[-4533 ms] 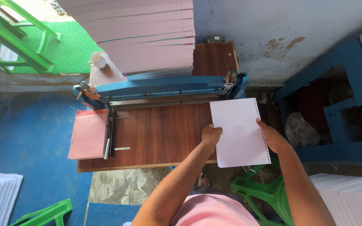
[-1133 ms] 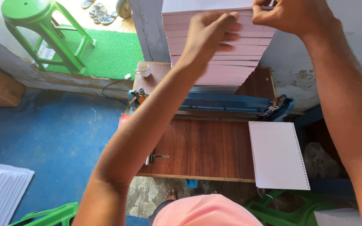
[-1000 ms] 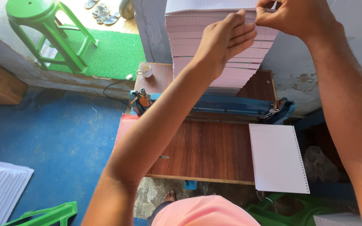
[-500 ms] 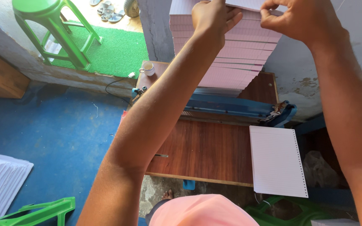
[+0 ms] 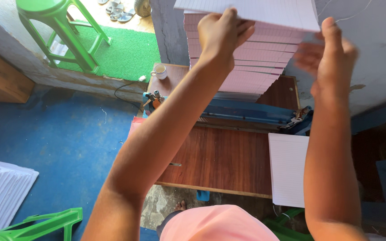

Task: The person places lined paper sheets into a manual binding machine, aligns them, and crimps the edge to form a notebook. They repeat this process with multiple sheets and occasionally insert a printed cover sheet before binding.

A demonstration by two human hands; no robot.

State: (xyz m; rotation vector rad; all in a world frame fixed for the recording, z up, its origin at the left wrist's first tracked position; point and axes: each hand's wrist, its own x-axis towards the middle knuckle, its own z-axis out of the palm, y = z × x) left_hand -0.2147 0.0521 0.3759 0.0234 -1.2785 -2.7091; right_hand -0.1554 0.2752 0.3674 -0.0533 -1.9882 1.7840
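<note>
Sheets flat, long axis left-right.

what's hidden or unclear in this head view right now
- Right hand: blurred, so its grip on the white ruled sheets cannot be told.
- White ruled sheets: top cut off by the frame edge.
- Pink stack: partly hidden by the left hand and forearm.
- Blue machine: its left part is behind that forearm.

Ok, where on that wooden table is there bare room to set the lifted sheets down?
The wooden tabletop is bare between the blue punching machine behind and the white lined sheet on the right. The back is crowded: the pink paper stack and a cup. Both hands, left hand and right hand, hold the lifted sheets.
</note>
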